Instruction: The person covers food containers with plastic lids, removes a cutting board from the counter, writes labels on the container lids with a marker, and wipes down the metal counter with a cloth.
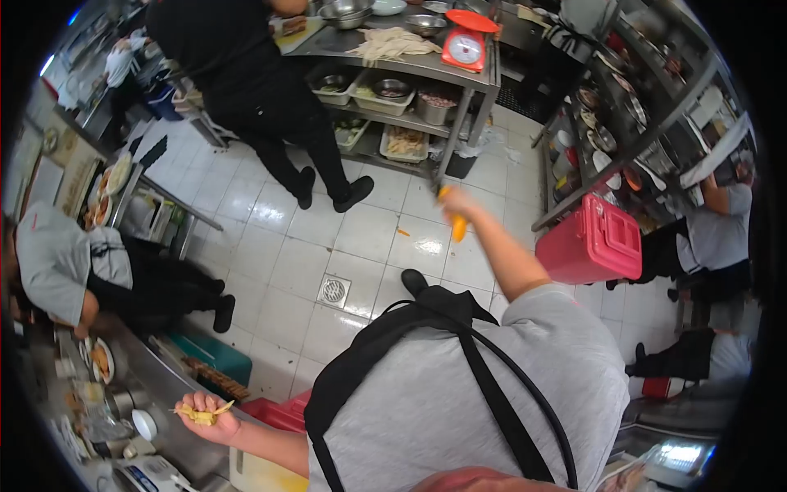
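My left hand [205, 420] is closed around several pale yellow strips of food [203, 414], held over the steel counter at lower left. A white and yellow board [266, 473] lies beneath that forearm. My right arm stretches forward over the tiled floor. In its closed, slightly blurred right hand [456, 201] is a tool with a yellow-orange handle [459, 228]. The tool's far end is too blurred to make out its kind.
Ahead stands a steel table [328, 39] with a red scale [465, 49]. A pink lidded bin [586, 242] is at right, beside shelves. One person in black [221, 66] stands ahead; another [74, 254] works at left. An orange scrap [402, 232] lies near the floor drain [334, 290].
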{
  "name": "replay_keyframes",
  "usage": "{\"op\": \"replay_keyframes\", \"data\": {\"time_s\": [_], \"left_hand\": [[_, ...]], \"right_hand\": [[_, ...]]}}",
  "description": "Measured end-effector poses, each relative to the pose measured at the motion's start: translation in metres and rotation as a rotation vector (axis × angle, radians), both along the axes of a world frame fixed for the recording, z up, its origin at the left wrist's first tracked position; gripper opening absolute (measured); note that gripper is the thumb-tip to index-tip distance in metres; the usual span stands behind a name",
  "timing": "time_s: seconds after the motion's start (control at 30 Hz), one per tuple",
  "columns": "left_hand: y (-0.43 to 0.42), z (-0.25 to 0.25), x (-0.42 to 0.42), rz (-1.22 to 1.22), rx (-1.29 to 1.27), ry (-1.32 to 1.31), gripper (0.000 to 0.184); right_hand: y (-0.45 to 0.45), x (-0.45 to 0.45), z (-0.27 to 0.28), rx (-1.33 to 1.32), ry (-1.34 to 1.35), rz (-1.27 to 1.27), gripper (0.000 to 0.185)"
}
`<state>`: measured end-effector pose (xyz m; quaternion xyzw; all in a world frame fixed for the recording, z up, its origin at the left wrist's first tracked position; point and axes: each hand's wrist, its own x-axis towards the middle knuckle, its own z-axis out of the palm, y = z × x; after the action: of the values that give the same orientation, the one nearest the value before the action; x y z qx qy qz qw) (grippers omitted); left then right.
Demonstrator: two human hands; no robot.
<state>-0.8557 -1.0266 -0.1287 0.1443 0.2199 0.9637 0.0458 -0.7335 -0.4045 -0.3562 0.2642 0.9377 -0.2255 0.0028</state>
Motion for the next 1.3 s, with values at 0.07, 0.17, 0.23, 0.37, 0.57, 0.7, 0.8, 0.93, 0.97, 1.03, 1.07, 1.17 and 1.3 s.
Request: {"op": "replay_keyframes", "data": {"time_s": [0.07, 0.17, 0.23, 0.37, 0.57, 0.7, 0.8, 0.93, 0.97, 1.03, 1.07, 1.17, 1.3], "left_hand": [[0.021, -0.007, -0.020, -0.093, 0.000, 0.008, 0.010], [0.070, -0.011, -0.051, -0.176, -0.003, 0.010, 0.012], [0.110, -0.015, -0.073, -0.248, 0.034, 0.033, 0.013], [0.188, -0.019, -0.100, -0.268, 0.064, -0.010, 0.013], [0.254, -0.024, -0.132, -0.192, 0.046, -0.097, 0.013], [0.272, -0.029, -0.148, -0.119, 0.006, -0.108, 0.013], [0.279, -0.037, -0.163, -0.101, -0.014, -0.131, 0.013], [0.288, -0.040, -0.187, -0.073, -0.044, -0.223, 0.013], [0.289, -0.041, -0.198, -0.104, -0.035, -0.211, 0.013], [0.295, -0.034, -0.215, -0.119, -0.039, -0.204, 0.011], [0.299, -0.029, -0.221, -0.114, -0.045, -0.206, 0.011], [0.298, -0.019, -0.231, -0.099, -0.050, -0.224, 0.009], [0.262, -0.025, -0.246, -0.021, -0.028, -0.287, 0.009]], "right_hand": [[0.040, 0.026, 0.105, -0.420, 0.100, -0.645, 0.028], [0.069, 0.039, 0.218, -0.462, 0.472, -0.824, 0.018], [0.116, 0.034, 0.245, -0.531, 0.453, -0.840, 0.017], [0.200, 0.015, 0.240, -0.446, 0.269, -0.821, 0.013], [0.284, -0.010, 0.226, -0.544, 0.229, -0.899, 0.012], [0.302, -0.029, 0.261, -0.497, 0.003, -0.871, 0.012], [0.296, -0.040, 0.264, -0.429, -0.226, -0.787, 0.013], [0.327, -0.045, 0.235, -0.491, -0.238, -0.744, 0.014], [0.336, -0.049, 0.237, -0.526, -0.108, -0.890, 0.014], [0.372, -0.065, 0.238, -0.656, -0.002, -1.034, 0.014], [0.388, -0.073, 0.241, -0.672, 0.076, -1.062, 0.015], [0.418, -0.063, 0.226, -0.504, 0.293, -1.028, 0.017], [0.434, -0.031, 0.130, -0.043, 0.213, -0.853, 0.019]]}}
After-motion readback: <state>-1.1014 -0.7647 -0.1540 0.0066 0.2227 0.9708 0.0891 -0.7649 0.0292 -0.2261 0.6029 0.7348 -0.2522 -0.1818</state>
